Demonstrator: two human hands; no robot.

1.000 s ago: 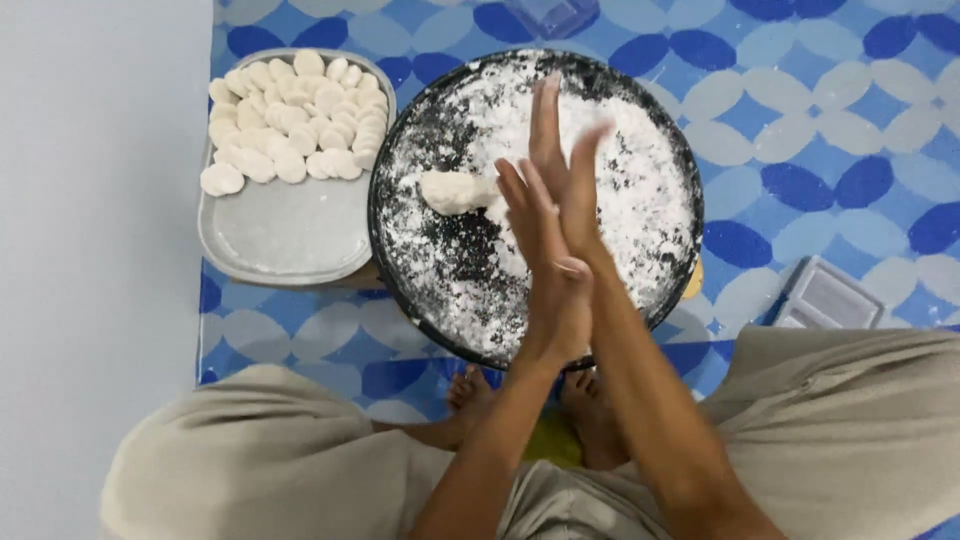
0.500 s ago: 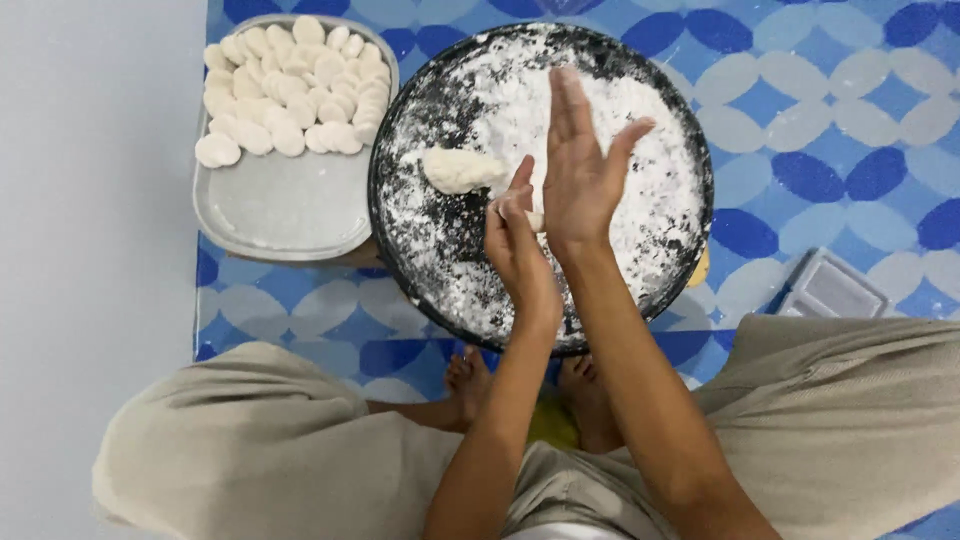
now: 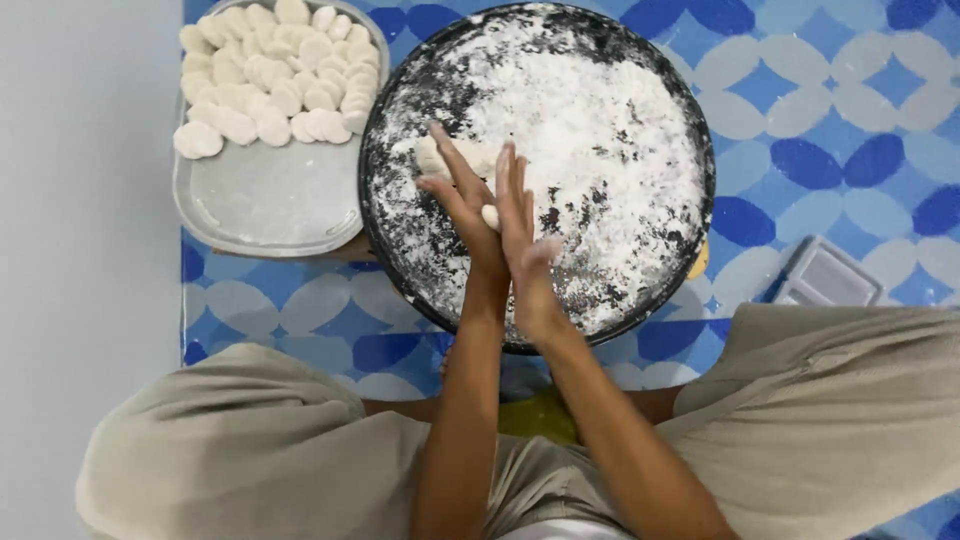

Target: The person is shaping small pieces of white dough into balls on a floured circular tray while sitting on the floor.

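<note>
Dough ball (image 3: 490,216) now sits pressed between left hand (image 3: 465,205) and right hand (image 3: 522,235), fingers straight, palms lower over floured black pan (image 3: 690,150) than before.

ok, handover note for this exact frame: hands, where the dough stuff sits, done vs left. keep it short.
Left hand and right hand: palms pressed together over the floured round pan, a small dough piece squeezed between them.
Dough lump: lies in the flour on the pan, just beyond the hands.
Grey tray, left of the pan: shaped dough discs piled at its far end, near half bare.
Done: many discs shaped and trayed.
Left: the piece in hand is not yet on the tray; the lump is still there to portion.
</note>
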